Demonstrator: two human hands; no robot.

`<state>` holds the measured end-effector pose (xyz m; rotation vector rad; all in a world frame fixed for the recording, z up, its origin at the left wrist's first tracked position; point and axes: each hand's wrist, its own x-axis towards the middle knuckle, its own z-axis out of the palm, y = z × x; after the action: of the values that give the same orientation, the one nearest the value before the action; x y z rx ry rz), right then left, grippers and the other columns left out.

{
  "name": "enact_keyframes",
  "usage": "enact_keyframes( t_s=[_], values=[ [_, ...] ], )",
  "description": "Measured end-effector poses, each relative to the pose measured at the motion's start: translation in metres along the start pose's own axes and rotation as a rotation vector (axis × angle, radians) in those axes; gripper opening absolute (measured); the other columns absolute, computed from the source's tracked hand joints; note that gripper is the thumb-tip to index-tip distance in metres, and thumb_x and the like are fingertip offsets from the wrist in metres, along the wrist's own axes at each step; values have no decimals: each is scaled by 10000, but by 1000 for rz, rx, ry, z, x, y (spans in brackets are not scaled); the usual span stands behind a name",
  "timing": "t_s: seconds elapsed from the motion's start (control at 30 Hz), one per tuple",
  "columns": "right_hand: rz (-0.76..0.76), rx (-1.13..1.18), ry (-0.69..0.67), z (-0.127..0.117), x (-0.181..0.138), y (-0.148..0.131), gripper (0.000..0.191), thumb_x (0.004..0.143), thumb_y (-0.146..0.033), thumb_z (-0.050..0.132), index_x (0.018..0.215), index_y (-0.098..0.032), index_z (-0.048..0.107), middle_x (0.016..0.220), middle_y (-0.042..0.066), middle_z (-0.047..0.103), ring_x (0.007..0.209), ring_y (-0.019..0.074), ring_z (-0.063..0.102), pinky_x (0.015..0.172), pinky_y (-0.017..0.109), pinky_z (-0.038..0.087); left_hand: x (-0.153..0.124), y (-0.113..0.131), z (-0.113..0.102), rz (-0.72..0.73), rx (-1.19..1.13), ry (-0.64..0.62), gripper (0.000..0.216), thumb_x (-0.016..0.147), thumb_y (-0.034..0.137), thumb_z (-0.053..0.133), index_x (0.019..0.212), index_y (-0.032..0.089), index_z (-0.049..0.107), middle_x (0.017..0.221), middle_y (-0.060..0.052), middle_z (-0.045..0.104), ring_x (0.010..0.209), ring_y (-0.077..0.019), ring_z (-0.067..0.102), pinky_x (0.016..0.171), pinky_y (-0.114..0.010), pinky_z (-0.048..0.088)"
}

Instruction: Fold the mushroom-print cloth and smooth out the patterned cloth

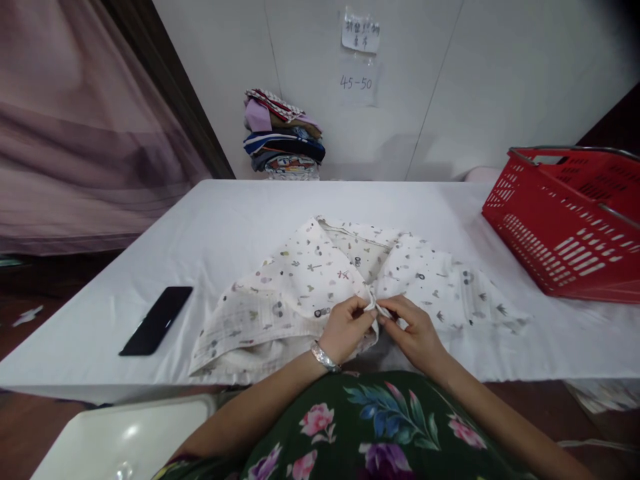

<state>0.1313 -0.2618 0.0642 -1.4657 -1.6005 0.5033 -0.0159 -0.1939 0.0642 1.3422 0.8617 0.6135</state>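
Observation:
A white wrap-front top with small printed animals and plants is spread out on the white-covered table, its neckline away from me and its sleeves out to both sides. At the lower end of the neckline my left hand pinches a narrow white fabric tie. Close beside it, nearly fingertip to fingertip, my right hand pinches white fabric at the same spot. Whether the ties are knotted there is hidden by the fingers. My left wrist wears a silver bracelet.
A black phone lies on the table at left. On the right stands a red plastic basket. A stack of folded clothes is at the back wall, beneath and left of paper signs. A white stool is at lower left.

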Motion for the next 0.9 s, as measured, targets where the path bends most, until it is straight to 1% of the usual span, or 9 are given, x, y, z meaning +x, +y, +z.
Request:
enact_keyframes(
  t_s=[0.13, 0.27, 0.33, 0.43, 0.5, 0.57, 0.63, 0.8, 0.9],
  values=[
    [-69, 1, -46, 0, -2, -2, 289, 840, -218, 485, 1106, -247, 596, 949, 63, 586, 861, 170, 554, 725, 290, 471, -1, 3, 0, -94, -170, -25, 327, 669, 457, 640, 705, 144, 553, 639, 27, 517, 570, -119, 554, 547, -251, 496],
    [-49, 73, -106, -3, -2, -3, 305, 843, -239, 491, 1127, -249, 601, 963, 67, 582, 878, 170, 554, 742, 295, 471, -2, 4, 0, -120, -207, -14, 366, 619, 474, 682, 685, 138, 553, 626, 26, 524, 570, -118, 557, 559, -261, 512],
    [23, 155, -99, -5, -2, -2, 296, 837, -271, 512, 1113, -242, 615, 964, 61, 592, 867, 166, 558, 747, 294, 470, -2, 3, -1, -123, -213, -17, 354, 623, 463, 681, 696, 138, 562, 628, 21, 543, 563, -118, 563, 569, -265, 515],
    [242, 285, -58, -4, -3, 1, 265, 815, -326, 546, 1035, -223, 653, 908, 41, 625, 820, 164, 568, 730, 295, 473, -3, 2, -1, -104, -192, -7, 311, 640, 427, 672, 679, 142, 555, 602, 31, 525, 537, -110, 554, 551, -253, 508],
    [396, 355, 3, -2, -4, 3, 265, 796, -352, 565, 999, -210, 659, 836, 25, 637, 751, 156, 571, 683, 287, 477, -3, 1, -1, -85, -161, 4, 289, 646, 402, 669, 654, 143, 540, 586, 36, 503, 530, -104, 539, 534, -243, 500],
    [467, 384, 62, 1, -6, 4, 271, 782, -367, 581, 983, -200, 652, 787, 18, 636, 692, 145, 563, 633, 272, 474, -3, -1, -1, -75, -137, 6, 277, 652, 389, 664, 646, 145, 533, 585, 35, 503, 530, -101, 530, 527, -235, 493],
    [401, 356, 78, 5, -7, 2, 263, 775, -365, 593, 974, -201, 644, 817, 26, 637, 717, 148, 566, 650, 273, 475, -3, -3, -1, -73, -118, 8, 271, 657, 385, 661, 651, 146, 535, 582, 32, 516, 527, -100, 531, 526, -229, 484],
    [69, 150, 6, 6, -6, -6, 257, 780, -292, 596, 1028, -233, 631, 980, 50, 624, 877, 172, 573, 765, 295, 470, -3, -5, -2, -51, -82, 18, 282, 673, 404, 659, 678, 139, 565, 600, 16, 557, 545, -105, 546, 558, -226, 474],
    [46, 146, -8, 3, -5, -6, 252, 793, -264, 581, 1036, -240, 639, 986, 53, 623, 891, 170, 575, 770, 295, 474, -5, -4, -3, -48, -100, 12, 298, 671, 417, 664, 695, 130, 589, 610, 7, 573, 559, -108, 548, 579, -234, 477]
  ],
)
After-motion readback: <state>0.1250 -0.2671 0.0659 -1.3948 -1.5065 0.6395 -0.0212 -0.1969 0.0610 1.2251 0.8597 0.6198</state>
